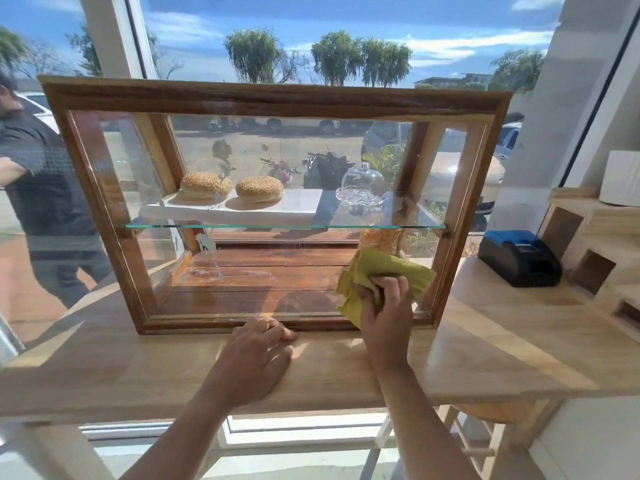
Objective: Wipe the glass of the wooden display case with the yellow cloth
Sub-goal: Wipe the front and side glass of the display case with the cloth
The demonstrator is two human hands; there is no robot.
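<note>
- Clearly in the wiping step: held the yellow cloth (379, 277) bunched in the right hand (386, 306), fingers curled round it, pressed against the front glass (277, 209) at about 5 o'clock of the pane.
- Rested the left hand (256, 358) on the wooden counter (138, 368), fingers straight and relaxed, grasping nothing, fingertips touching the bottom rail of the wooden display case (273, 97) at 6 o'clock.
- Stood the case upright on the counter, before a large window, with a glass shelf (284, 226) across its middle.
- Kept on that shelf two seeded buns (259, 189) on a white board, toward 10 o'clock, and a small glass dome (363, 183) on a dish toward 2 o'clock.
- Sat a black receipt printer (519, 256) on the counter at 3 o'clock, well apart from the cloth.
- Probably only the lower right corner covered so far; cannot tell from the pane itself how much is already clean.
- Next move likely calls for firm, flat pressure and a sweep toward 9 o'clock, then upward to 12, with the left hand steadying the frame.
</note>
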